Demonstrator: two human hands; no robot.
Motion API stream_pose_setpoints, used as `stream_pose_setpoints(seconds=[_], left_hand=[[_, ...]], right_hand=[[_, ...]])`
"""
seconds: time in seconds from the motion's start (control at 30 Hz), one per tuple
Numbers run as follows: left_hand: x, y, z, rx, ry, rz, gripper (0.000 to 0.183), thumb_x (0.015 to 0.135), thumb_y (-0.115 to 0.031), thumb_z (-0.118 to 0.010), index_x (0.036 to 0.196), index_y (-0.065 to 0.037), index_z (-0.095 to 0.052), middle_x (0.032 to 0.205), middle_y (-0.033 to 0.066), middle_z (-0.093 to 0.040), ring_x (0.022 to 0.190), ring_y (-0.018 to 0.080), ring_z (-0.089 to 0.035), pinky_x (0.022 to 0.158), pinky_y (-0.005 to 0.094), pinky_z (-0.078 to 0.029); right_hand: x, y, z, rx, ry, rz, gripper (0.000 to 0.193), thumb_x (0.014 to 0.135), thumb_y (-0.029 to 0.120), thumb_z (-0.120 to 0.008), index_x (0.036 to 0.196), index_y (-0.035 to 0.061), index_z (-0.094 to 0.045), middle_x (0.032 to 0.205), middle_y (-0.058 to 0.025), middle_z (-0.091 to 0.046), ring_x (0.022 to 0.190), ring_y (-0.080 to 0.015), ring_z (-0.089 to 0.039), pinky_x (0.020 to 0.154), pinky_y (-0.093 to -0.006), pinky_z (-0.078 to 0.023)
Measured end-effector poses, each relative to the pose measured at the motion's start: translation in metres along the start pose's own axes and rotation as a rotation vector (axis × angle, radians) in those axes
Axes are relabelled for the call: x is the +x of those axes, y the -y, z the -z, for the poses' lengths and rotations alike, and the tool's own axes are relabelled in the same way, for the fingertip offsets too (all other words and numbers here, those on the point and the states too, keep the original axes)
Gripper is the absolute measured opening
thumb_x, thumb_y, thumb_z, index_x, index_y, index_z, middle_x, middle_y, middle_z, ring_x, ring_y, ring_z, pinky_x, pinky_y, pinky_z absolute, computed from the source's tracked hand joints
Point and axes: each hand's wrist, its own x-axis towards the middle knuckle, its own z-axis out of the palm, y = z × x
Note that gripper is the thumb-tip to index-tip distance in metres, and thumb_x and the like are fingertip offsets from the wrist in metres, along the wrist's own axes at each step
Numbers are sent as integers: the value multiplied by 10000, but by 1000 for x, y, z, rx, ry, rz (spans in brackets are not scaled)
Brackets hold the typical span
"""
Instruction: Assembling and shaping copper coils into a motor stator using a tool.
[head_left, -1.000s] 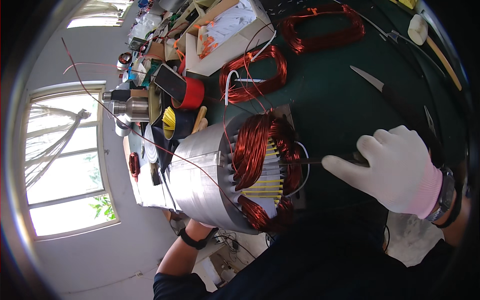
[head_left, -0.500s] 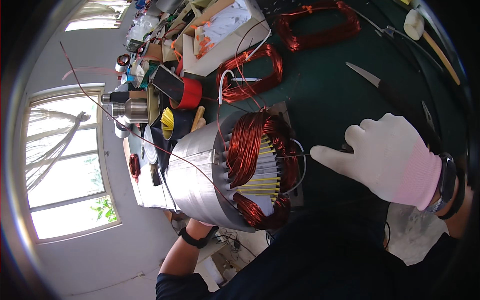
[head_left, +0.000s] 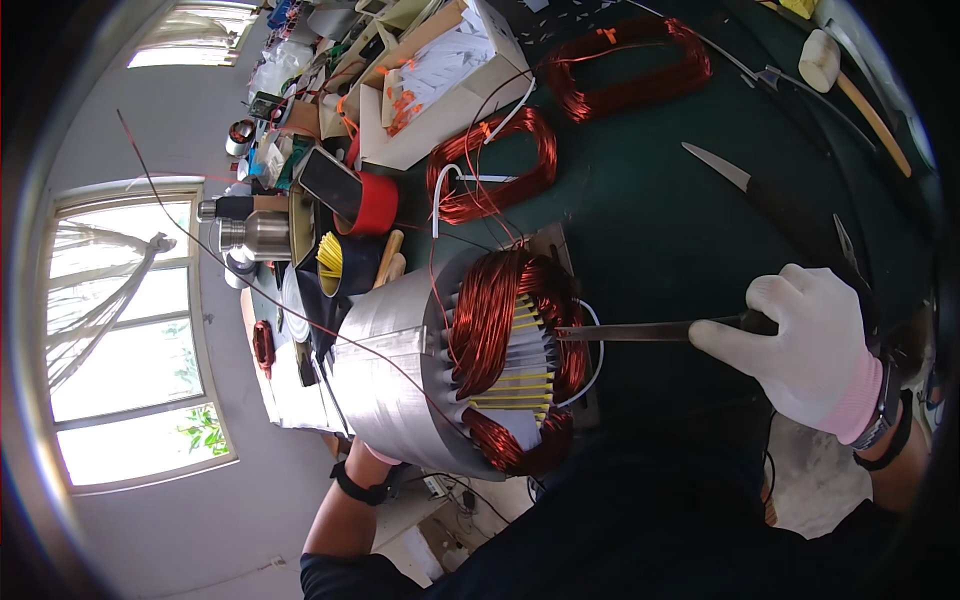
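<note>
A motor stator (head_left: 385,370) with a silver cylindrical shell lies on its side on the bench, its bore facing right. Thick bundles of red-brown copper wire (head_left: 485,325) loop out of its slots, and thin yellow strips (head_left: 512,392) sit in several slots. My right hand (head_left: 800,335), in a white glove with a pink cuff, is closed round the dark handle of a long flat-bladed tool (head_left: 640,332). The blade's tip reaches the windings at the bore. My left hand (head_left: 377,453) is behind the stator; only a bit of cuff shows, its fingers hidden.
Two loose copper coils (head_left: 490,165) (head_left: 630,75) lie beyond the stator. A box of white paper pieces (head_left: 440,70), a red tape roll (head_left: 378,205) and a steel bottle (head_left: 262,236) stand at left. A pointed blade (head_left: 718,165) and a mallet (head_left: 822,62) lie at right.
My right hand has drawn back to the right and slightly down, so more of the tool's blade shows outside the bore. The whole view has shifted slightly.
</note>
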Motion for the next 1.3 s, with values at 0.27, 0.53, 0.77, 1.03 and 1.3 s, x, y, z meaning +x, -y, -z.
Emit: stream_pose_setpoints(seconds=[0.27, 0.53, 0.77, 1.03, 1.3], left_hand=[[-16, 0, 15, 142, -11, 33, 576, 1168, -307, -402, 1664, -42, -283, 1656, 132, -419, 1472, 238, -476, 1215, 420, -431], [-92, -12, 18, 283, -51, 84, 573, 1168, -299, -405, 1665, -42, -281, 1659, 131, -415, 1475, 235, -471, 1214, 417, -429], [-103, -7, 28, 415, -72, 111, 572, 1167, -291, -407, 1666, -41, -279, 1662, 130, -411, 1479, 233, -467, 1214, 414, -428], [-99, -10, 22, 595, -31, 97, 570, 1167, -282, -409, 1666, -41, -277, 1666, 128, -406, 1482, 230, -462, 1214, 411, -426], [2, 14, 14, 785, 72, -40, 568, 1167, -274, -412, 1667, -41, -275, 1669, 127, -401, 1486, 227, -457, 1214, 408, -425]], right_hand=[[18, 6, -12, 25, 56, 14, 324, 735, 242, -812, 1049, 321, -828, 824, 1, -479, 651, -162, -512, 512, -318, -387], [53, 36, -15, 215, 7, -139, 254, 753, 320, -925, 766, 186, -709, 726, -4, -446, 586, -176, -484, 467, -347, -376], [82, 32, -46, 108, 57, 193, 163, 873, 322, -787, 1030, 286, -817, 698, -3, -432, 502, -156, -450, 422, -322, -375], [87, 51, -49, 246, 140, 151, 219, 847, 232, -714, 1056, 252, -777, 775, -61, -512, 586, -170, -581, 413, -346, -461], [66, 32, -38, 239, 97, 137, 294, 921, 198, -671, 1210, 153, -708, 806, -48, -557, 672, -201, -675, 520, -359, -526]])
